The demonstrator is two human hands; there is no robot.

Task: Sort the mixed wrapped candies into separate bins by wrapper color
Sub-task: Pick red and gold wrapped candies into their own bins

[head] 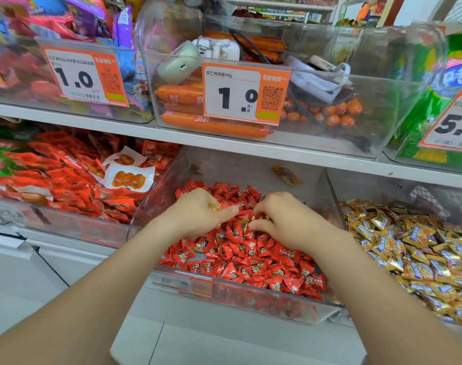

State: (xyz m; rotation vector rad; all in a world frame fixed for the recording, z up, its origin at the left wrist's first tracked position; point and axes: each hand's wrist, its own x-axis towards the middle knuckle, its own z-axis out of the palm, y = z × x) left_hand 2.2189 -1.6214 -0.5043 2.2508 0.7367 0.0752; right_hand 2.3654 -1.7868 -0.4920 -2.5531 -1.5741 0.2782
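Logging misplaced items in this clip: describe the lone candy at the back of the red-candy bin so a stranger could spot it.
Under the white shelf board, the clear middle bin holds a heap of red candies. Behind the heap, on the bin's bare floor toward the back right, one candy lies alone. Its wrapper is gold with blue, unlike the red heap.

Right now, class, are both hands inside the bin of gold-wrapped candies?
No, the left hand and right hand are both in the bin of red-wrapped candies.
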